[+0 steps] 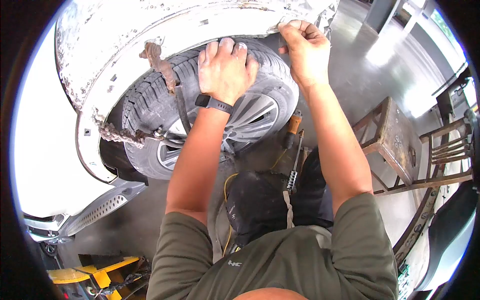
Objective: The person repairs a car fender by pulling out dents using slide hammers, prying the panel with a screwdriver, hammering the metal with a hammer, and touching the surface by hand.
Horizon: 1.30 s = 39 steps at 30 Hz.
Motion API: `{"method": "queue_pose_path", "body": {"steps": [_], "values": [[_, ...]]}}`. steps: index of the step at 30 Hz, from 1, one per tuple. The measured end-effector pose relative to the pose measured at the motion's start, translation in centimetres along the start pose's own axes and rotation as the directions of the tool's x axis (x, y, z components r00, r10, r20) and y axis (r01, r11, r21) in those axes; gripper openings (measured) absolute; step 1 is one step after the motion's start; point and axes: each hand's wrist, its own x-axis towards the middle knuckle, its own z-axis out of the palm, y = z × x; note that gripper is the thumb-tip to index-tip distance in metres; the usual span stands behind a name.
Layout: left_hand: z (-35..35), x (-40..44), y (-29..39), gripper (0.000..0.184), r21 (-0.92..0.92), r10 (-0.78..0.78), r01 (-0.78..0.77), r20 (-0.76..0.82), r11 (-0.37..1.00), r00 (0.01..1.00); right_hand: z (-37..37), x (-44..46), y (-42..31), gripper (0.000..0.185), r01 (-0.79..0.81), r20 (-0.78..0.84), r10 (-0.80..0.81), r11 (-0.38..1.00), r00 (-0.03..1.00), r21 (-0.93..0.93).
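Note:
My left hand (pixel 225 70), with a dark watch (pixel 214 102) on its wrist, lies over the top of the tyre (pixel 145 107). Its fingers are extended toward the wheel arch edge, nothing visible in them. At the right end of the white fender (pixel 200 24), my right hand (pixel 306 50) is closed in a pinch by the panel's lower edge. Whatever sits between thumb and fingers is too small to make out. The silver alloy wheel (pixel 250 117) shows below my left wrist. A brown wrapped piece (pixel 161 65) hangs from the arch, left of my left hand.
A second lumpy brown piece (pixel 120 134) crosses the arch lower left. An orange-and-black power tool (pixel 293 127) and a metal rod with a spring (pixel 295 165) lie near my legs. A wooden stool (pixel 392 142) stands right; a yellow frame (pixel 95 272) sits lower left.

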Motion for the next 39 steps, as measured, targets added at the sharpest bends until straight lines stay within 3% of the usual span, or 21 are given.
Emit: {"method": "queue_pose_path", "body": {"steps": [8,14,15,19,23,26,28,36,39], "values": [[0.1,0.2,0.7,0.022,0.081,-0.003,0.001,0.023,0.997,1.000,-1.4,-0.6,-1.2,0.028,-0.163,0.164,0.122,0.950,0.979,0.266],[0.5,-0.1,0.7,0.019,0.059,0.077,-0.072,-0.084,0.996,0.994,-2.8,-0.8,-1.4,0.035,-0.307,0.312,0.178,0.847,0.933,0.434],[0.6,-0.1,0.6,0.018,0.039,0.089,-0.086,-0.104,0.996,0.991,-3.0,-0.9,-1.8,0.031,-0.328,0.331,0.213,0.880,0.919,0.344],[0.2,0.2,0.6,0.015,-0.037,0.161,-0.170,-0.174,0.985,0.972,-4.6,-0.2,-1.2,0.040,-0.374,0.449,0.200,0.861,0.871,0.344],[-2.4,2.0,3.3,0.013,-0.160,-0.011,-0.006,-0.104,0.987,0.994,-5.8,0.5,-0.1,0.045,-0.437,0.544,0.156,0.786,0.825,0.437],[-3.8,7.0,4.9,0.023,-0.071,0.311,-0.331,-0.208,0.941,0.927,-6.3,1.2,1.0,0.045,-0.508,0.601,0.147,0.707,0.786,0.491],[-4.2,9.3,5.1,0.033,0.088,0.346,-0.341,-0.040,0.936,0.937,-6.7,1.4,1.0,0.050,-0.556,0.643,0.167,0.685,0.748,0.470],[-4.5,11.8,6.3,0.042,0.308,0.510,-0.521,0.125,0.796,0.851,-7.8,1.3,1.0,0.062,-0.686,0.747,0.136,0.528,0.651,0.502],[-4.0,13.0,4.2,0.038,0.250,0.620,-0.630,0.126,0.735,0.774,-8.2,1.5,1.3,0.066,-0.729,0.783,0.133,0.484,0.607,0.484]]}}
